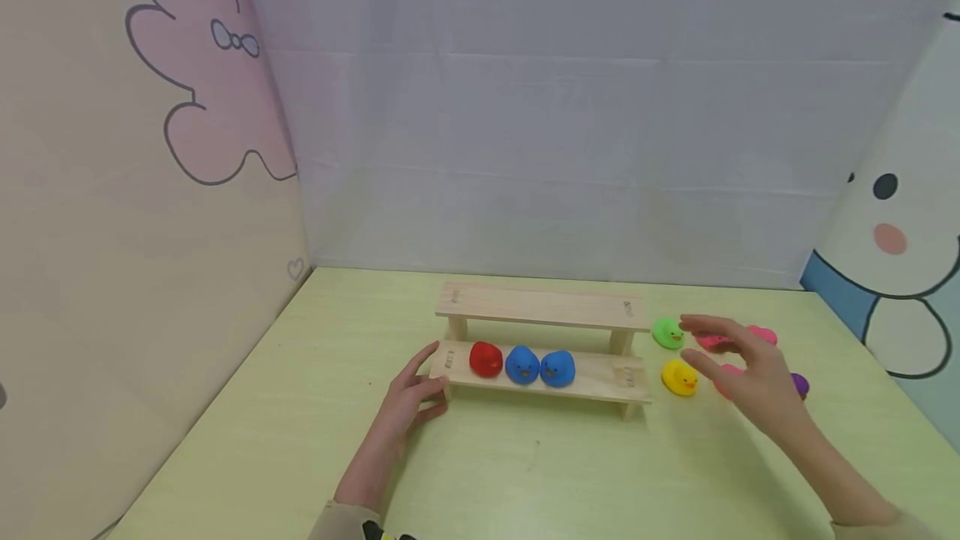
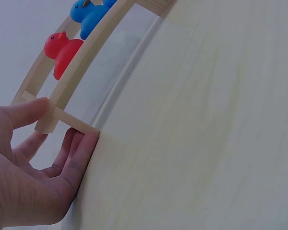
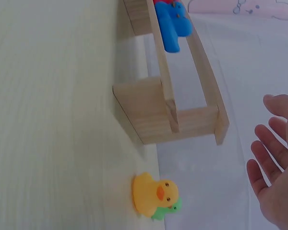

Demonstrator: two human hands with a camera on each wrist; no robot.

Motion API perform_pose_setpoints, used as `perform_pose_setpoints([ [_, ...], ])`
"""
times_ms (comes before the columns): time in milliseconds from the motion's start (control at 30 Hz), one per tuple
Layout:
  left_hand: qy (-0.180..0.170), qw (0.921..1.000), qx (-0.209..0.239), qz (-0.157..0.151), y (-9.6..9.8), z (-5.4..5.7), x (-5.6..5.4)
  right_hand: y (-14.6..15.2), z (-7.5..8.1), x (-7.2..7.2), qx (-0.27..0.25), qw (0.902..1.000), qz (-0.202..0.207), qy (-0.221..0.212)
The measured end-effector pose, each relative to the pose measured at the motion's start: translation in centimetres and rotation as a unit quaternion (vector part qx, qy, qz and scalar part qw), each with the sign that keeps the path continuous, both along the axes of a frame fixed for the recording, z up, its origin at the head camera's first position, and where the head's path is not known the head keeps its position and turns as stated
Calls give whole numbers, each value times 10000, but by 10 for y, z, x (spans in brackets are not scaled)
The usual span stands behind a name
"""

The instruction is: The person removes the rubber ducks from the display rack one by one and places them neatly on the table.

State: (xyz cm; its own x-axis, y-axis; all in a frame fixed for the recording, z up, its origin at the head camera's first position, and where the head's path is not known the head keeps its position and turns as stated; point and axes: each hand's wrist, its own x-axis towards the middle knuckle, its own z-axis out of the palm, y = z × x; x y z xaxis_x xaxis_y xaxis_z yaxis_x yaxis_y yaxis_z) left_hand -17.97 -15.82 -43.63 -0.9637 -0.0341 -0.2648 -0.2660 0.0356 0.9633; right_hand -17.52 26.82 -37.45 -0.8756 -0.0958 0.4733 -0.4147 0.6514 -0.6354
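Observation:
A two-tier wooden rack (image 1: 540,307) bears a red rubber duck (image 1: 486,359) and two blue rubber ducks (image 1: 522,365) in a row on its lower plank. My left hand (image 1: 411,397) holds the rack's left end. In the left wrist view its thumb lies against the plank, with curled fingers (image 2: 81,155) at the end support. My right hand (image 1: 757,382) hovers over the loose ducks right of the rack, thumb and fingers spread with nothing between them. Nearest its fingertips are a green duck (image 1: 667,332) and a yellow duck (image 1: 679,377).
Several pink ducks (image 1: 763,334) and a purple duck (image 1: 801,386) lie partly hidden around the right hand. The light wooden table (image 1: 300,440) meets a pale curtain (image 1: 480,190) at the back. Printed cloths hang on both sides.

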Motion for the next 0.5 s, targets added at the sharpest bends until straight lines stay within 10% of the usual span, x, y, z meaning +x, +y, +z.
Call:
perform_pose_setpoints([
  [500,35,10000,33,-10,-1,-1,0,-69,-22,-3,-258,9929,1016,553],
])
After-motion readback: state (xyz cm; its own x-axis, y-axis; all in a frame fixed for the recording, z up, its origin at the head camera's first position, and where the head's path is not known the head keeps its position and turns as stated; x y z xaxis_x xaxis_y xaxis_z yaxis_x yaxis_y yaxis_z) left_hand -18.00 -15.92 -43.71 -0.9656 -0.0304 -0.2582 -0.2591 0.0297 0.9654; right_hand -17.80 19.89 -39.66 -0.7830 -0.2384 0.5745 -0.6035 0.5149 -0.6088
